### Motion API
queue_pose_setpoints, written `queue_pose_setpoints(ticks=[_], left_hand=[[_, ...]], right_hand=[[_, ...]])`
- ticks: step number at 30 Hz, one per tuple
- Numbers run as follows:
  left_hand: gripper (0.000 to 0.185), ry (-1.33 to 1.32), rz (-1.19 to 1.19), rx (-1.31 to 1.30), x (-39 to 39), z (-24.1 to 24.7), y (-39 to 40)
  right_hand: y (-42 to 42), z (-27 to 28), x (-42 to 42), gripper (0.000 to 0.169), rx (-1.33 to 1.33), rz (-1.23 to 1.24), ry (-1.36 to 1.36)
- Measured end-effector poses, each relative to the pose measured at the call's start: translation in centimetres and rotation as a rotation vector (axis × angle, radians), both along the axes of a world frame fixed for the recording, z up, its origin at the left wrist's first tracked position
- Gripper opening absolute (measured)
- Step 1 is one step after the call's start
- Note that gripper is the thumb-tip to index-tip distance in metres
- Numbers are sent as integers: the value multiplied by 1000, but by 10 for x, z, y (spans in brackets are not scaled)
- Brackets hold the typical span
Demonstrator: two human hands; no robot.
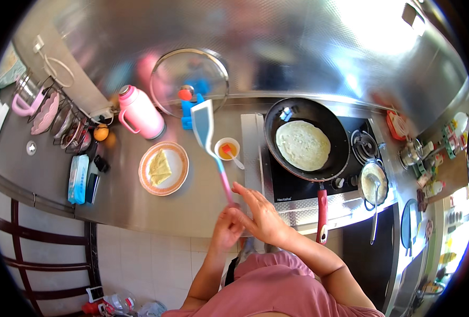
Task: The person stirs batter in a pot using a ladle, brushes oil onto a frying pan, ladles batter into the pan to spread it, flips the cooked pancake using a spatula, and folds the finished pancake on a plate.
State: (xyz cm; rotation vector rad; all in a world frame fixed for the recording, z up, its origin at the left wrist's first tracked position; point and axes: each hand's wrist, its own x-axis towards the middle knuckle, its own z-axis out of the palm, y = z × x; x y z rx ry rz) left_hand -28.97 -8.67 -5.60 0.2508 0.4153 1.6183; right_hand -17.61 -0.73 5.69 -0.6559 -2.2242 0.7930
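My left hand (227, 228) grips the pink end of a spatula (203, 128), whose blue-grey blade points away over the counter. My right hand (263, 216) is beside it with fingers spread, its thumb overlapping the left hand. Ahead to the right, a pale round flatbread (303, 146) lies in a black frying pan (338, 128) with a red handle. On the left, a folded flatbread (160, 168) rests on an orange-rimmed plate (183, 166). A small white bowl (217, 148) between them contains yellow liquid and a red-headed basting brush (227, 149).
The pan sits on a black cooktop (286, 190). A batter bowl (384, 186) with a metal ladle (374, 222) stands right. Behind the plate are a pink thermos jug (141, 113) and an upright glass lid (208, 67). A blue packet (78, 178) lies left.
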Motion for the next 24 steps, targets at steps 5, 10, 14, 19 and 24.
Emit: queue_pose_setpoints(ticks=[5, 10, 14, 19, 24], left_hand=[[27, 106, -251, -162, 60, 45, 25], [32, 577, -457, 47, 101, 29, 51], [45, 669, -417, -115, 141, 4, 58], [55, 585, -607, -153, 171, 1, 65], [41, 580, -589, -111, 186, -12, 70]], right_hand=[[10, 21, 39, 40, -584, -89, 43], [38, 36, 111, 29, -347, -468, 121], [81, 89, 191, 29, 263, -763, -213], [117, 140, 227, 16, 517, -840, -839], [172, 126, 218, 15, 790, -699, -1245]])
